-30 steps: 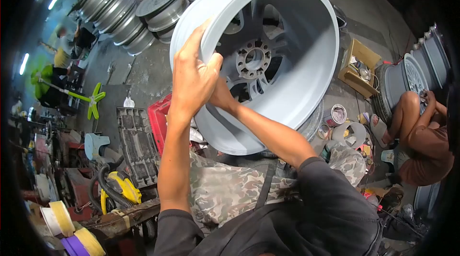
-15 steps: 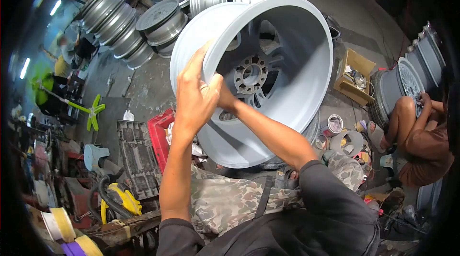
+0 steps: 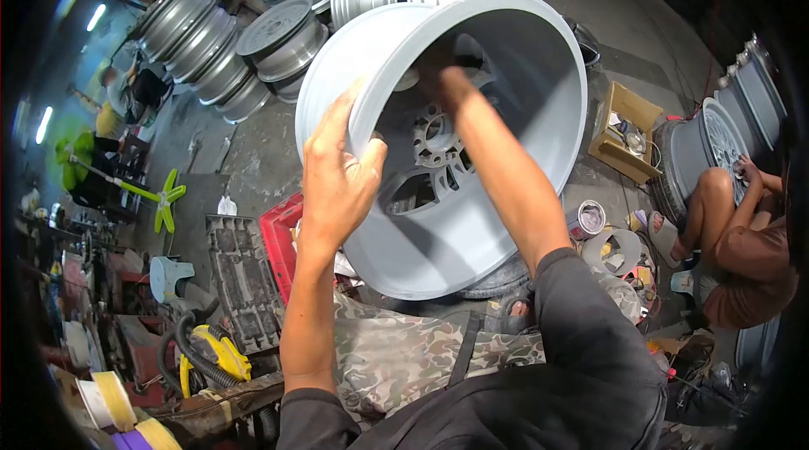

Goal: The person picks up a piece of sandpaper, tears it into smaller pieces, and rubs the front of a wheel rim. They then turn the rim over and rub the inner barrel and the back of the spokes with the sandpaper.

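Observation:
A large grey wheel rim (image 3: 438,248) stands tilted in front of me, its open barrel facing up and toward me. My left hand (image 3: 341,172) grips the near left lip of the rim, thumb on the inner side and fingers along the outer side. Deep inside the barrel, my right hand (image 3: 445,71) is near the upper spokes around the hub; it is dark and smeared by motion, so its fingers cannot be made out. Beneath the rim, part of a tyre (image 3: 497,280) shows.
Silver rims (image 3: 195,29) are stacked at the back left. An open cardboard box (image 3: 624,131) and a can (image 3: 590,218) lie right of the wheel. A seated person (image 3: 746,256) handles another rim (image 3: 708,151) at far right. A red crate (image 3: 281,235) sits at left.
My right hand has moved from beside my left hand at the near left lip to farther up inside the barrel. My left hand keeps its hold, and the rim has barely shifted.

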Action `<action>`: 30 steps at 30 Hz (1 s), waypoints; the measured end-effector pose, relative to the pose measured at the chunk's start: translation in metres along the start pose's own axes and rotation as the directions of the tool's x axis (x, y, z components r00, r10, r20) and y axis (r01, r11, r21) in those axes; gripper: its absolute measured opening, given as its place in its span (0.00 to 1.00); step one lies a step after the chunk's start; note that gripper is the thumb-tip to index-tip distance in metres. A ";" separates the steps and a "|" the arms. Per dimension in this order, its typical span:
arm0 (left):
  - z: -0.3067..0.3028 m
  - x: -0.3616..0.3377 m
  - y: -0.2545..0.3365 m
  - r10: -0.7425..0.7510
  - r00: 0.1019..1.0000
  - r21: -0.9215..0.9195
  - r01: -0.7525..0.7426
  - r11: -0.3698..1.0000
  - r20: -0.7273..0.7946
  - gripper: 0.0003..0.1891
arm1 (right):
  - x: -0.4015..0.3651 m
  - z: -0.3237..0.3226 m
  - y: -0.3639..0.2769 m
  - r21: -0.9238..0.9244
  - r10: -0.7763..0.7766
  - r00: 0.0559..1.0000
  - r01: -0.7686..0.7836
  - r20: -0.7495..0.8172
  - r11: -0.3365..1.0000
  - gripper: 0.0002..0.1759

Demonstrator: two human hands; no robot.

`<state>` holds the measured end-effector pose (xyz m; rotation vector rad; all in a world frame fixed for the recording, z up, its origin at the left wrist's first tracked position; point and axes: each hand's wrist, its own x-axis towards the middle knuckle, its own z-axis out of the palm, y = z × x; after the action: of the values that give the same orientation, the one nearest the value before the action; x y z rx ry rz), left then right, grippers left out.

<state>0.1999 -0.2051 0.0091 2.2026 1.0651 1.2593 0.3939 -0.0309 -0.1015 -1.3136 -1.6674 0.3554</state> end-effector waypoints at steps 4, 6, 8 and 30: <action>0.001 0.001 0.002 -0.016 1.000 0.001 0.016 1.000 0.011 0.31 | 0.013 -0.037 0.122 -0.289 0.246 0.944 -0.303 -0.218 0.908 0.26; 0.002 0.000 0.001 0.004 1.000 -0.002 -0.004 1.000 -0.003 0.31 | 0.008 -0.023 0.191 -0.069 0.456 0.837 -0.496 -0.303 0.866 0.24; 0.001 -0.001 0.005 -0.008 1.000 -0.005 0.008 1.000 -0.010 0.31 | 0.023 -0.007 0.274 0.138 0.500 0.827 -0.481 -0.256 0.866 0.21; 0.016 -0.011 0.002 0.188 0.979 -0.023 -0.191 0.981 -0.082 0.32 | -0.280 0.034 0.192 -0.606 0.278 0.774 0.166 0.568 0.778 0.13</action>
<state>0.2112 -0.2142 -0.0035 2.2919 0.8739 1.4452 0.4730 -0.1912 -0.3917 -1.8891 -2.4729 0.3021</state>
